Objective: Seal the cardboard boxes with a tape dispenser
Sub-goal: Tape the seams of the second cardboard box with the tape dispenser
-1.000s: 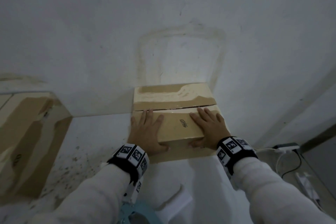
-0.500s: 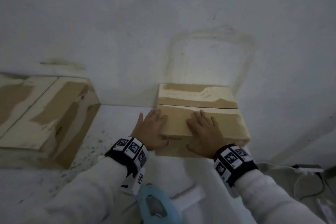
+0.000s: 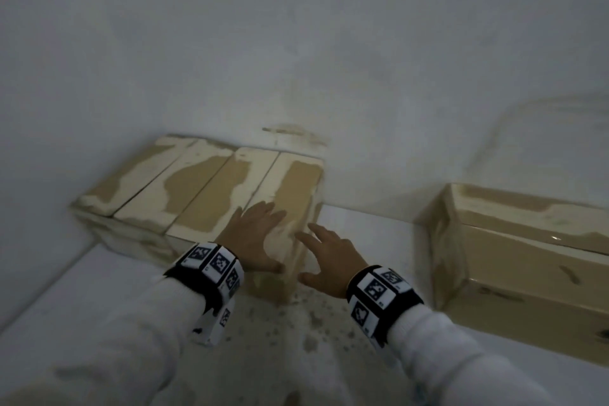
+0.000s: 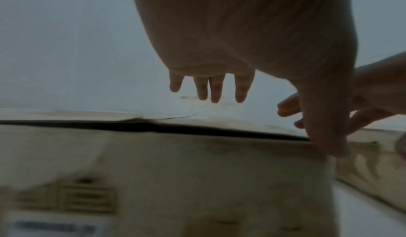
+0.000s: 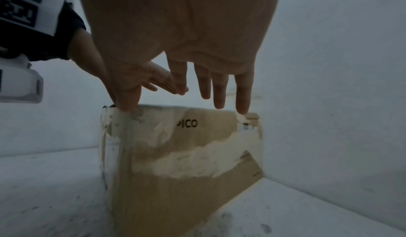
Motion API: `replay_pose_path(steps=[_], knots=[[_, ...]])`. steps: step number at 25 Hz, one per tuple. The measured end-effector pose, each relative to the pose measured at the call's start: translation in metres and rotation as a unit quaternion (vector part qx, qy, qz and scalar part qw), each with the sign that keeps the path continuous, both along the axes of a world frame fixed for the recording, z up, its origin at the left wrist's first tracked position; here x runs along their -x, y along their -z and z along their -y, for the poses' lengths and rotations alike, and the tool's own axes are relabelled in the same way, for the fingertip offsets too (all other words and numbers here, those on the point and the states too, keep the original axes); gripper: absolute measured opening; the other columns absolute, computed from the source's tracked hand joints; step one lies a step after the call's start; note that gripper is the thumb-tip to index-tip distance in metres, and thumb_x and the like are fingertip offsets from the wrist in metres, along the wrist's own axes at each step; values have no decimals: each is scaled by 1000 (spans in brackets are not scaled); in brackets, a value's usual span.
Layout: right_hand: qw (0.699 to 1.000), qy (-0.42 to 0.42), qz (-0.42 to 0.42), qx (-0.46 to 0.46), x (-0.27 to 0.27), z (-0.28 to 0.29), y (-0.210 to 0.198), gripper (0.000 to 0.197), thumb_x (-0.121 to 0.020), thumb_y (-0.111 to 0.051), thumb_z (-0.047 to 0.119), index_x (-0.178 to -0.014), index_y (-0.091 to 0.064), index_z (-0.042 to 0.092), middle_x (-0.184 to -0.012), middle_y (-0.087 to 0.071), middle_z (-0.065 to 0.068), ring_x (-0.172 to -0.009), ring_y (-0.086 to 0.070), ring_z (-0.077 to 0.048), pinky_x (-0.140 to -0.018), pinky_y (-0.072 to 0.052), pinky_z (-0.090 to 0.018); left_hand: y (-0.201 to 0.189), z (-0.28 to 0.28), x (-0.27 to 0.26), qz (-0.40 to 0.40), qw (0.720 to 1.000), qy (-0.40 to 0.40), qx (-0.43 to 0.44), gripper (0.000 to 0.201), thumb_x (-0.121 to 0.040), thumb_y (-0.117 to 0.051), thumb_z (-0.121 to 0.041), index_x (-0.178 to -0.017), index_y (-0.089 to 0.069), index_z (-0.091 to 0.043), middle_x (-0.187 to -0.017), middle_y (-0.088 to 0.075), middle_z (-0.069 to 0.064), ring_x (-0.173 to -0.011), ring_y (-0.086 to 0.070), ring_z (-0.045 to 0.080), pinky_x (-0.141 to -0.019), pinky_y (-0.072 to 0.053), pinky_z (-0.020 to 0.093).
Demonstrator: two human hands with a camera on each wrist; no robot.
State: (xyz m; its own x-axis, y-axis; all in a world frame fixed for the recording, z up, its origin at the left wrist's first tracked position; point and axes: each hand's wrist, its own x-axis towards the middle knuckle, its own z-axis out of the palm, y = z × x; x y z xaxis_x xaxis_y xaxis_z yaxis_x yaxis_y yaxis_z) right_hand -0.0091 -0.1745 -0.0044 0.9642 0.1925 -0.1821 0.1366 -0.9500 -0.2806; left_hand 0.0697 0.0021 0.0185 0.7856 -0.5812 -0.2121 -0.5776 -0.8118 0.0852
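Two worn cardboard boxes (image 3: 204,188) stand side by side against the wall at left centre, their top flaps down with dark seams between them. My left hand (image 3: 253,237) lies flat with straight fingers over the nearer box's right top flap (image 4: 197,171), thumb at its edge. My right hand (image 3: 329,254) hovers beside that box's right end, fingers straight, holding nothing. In the right wrist view its fingertips (image 5: 241,109) reach the top edge of the end face (image 5: 186,154), which is printed PICO. No tape dispenser is in view.
Another cardboard box (image 3: 527,257) with glossy tape along its top stands at the right against the wall. The white surface (image 3: 329,333) between the boxes is speckled with dark spots. A white wall rises close behind everything.
Both hands left the taped box and moved left to the boxes by the wall; the view swung left, so the taped box now lies at right. The blue dispenser has dropped out of view.
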Motion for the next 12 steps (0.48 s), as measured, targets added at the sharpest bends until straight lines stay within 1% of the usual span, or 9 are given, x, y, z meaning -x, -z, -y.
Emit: replay_pose_path(steps=[1,2,4,6,8,9,10,11,12], knots=[[1000,-4,-8,2,-9,-16,4,78,-86,-54,50,-149,-12,30,-160,0,-1,-145,-11,-25,-113,-22,-49,2,-19,-10,0,1000,-8,-28,117,-60,-57,-78,-150,-1,-29,-159,7,0,-147,8,20,-118,1,50],[1000,-5,-16,6,-16,-29,7,79,-86,-53,51,-149,-11,31,-160,4,0,-146,-8,-26,-113,-21,-51,6,-36,-21,0,998,-15,-55,119,-61,-59,-77,-150,3,-28,-159,11,3,-146,11,23,-117,2,51],[1000,7,-11,9,-23,-43,14,74,-87,-52,52,-147,-16,30,-160,3,0,-145,-11,-26,-112,-25,-49,14,-58,-36,2,995,-19,-95,119,-65,-68,-66,-150,4,-26,-158,12,8,-146,11,27,-116,-1,54],[999,23,26,-3,-25,-47,19,66,-87,-53,50,-143,-28,26,-160,-6,-2,-140,-25,-26,-107,-33,-42,21,-69,-46,19,994,6,-104,119,-63,-71,-64,-150,3,-27,-158,3,10,-146,1,28,-116,-11,52],[998,30,42,-23,-21,-41,22,61,-88,-55,46,-140,-35,23,-159,-12,-2,-135,-36,-25,-103,-37,-36,24,-72,-52,46,994,30,-92,122,-61,-67,-70,-149,4,-27,-156,-9,7,-143,-11,27,-113,-21,48],[998,30,44,-32,-18,-35,22,60,-88,-56,44,-140,-36,22,-159,-13,-1,-134,-38,-23,-102,-38,-34,25,-71,-55,56,994,45,-88,123,-59,-63,-75,-149,7,-28,-155,-12,5,-141,-14,26,-112,-21,46],[998,28,43,-44,-14,-27,22,59,-88,-57,42,-140,-37,21,-159,-14,0,-133,-39,-22,-101,-39,-32,25,-69,-56,58,992,64,-89,125,-57,-58,-81,-149,9,-30,-155,-9,5,-142,-12,26,-113,-18,46],[997,30,41,-55,-8,-19,22,58,-88,-58,40,-139,-38,21,-158,-15,2,-132,-41,-22,-99,-40,-31,27,-63,-55,49,990,92,-92,125,-55,-51,-87,-147,13,-33,-157,-1,4,-144,-5,27,-115,-12,48],[997,32,38,-61,-1,-9,22,57,-87,-59,38,-139,-39,21,-158,-15,3,-130,-44,-21,-96,-43,-31,30,-56,-51,34,987,121,-96,123,-54,-44,-90,-146,18,-36,-158,11,3,-146,6,28,-116,-3,51]])
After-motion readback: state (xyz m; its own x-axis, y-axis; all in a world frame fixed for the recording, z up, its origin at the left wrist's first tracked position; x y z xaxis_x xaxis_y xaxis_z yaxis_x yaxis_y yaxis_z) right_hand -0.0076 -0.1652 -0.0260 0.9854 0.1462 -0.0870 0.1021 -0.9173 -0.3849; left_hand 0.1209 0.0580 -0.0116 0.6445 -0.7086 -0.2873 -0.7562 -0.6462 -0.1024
